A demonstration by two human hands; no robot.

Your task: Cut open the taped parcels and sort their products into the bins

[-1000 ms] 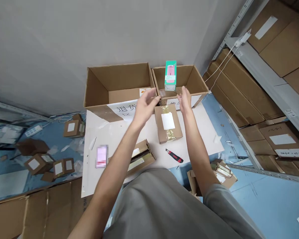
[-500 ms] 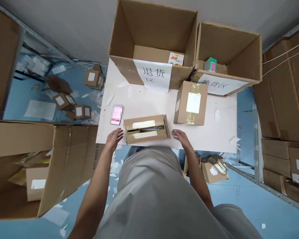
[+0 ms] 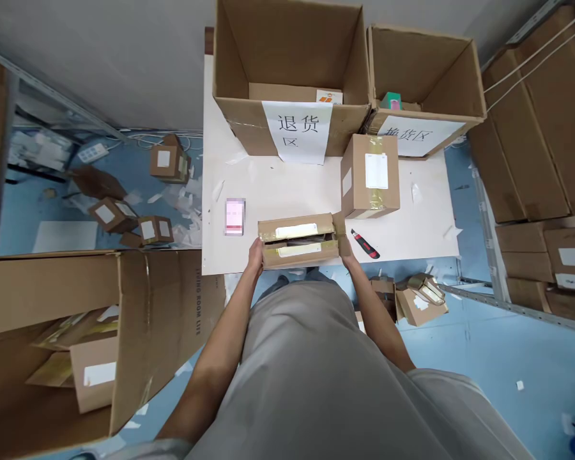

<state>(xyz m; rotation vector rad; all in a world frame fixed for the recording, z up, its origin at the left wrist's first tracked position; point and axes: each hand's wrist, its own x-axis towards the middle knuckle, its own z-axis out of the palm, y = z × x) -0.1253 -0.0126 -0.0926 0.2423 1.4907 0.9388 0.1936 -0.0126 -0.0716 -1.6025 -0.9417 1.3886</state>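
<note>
A long cardboard box [image 3: 299,259] with its top slit lengthwise lies at the table's near edge, a strip of its dark inside showing. White labels run along both top flaps. My left hand [image 3: 255,255] is closed on its left end, and my right hand [image 3: 346,250] grips the right end, by a raised end flap. Fingers of both hands are partly hidden by the box. Just right of my right hand lies a red and black utility knife [image 3: 365,244]. A phone [image 3: 234,217] with a pink blurred screen rests behind my left hand.
A taped carton [image 3: 352,182] stands right of centre on the white table [image 3: 287,185]. Two large open boxes with paper signs, a left bin [image 3: 239,131] and a right bin [image 3: 455,128], line the back. A big open carton [image 3: 172,313] stands at left.
Both hands have come in from beside the slit box and taken hold of its ends. The utility knife, hidden before, now shows on the table at right. The view has shifted.
</note>
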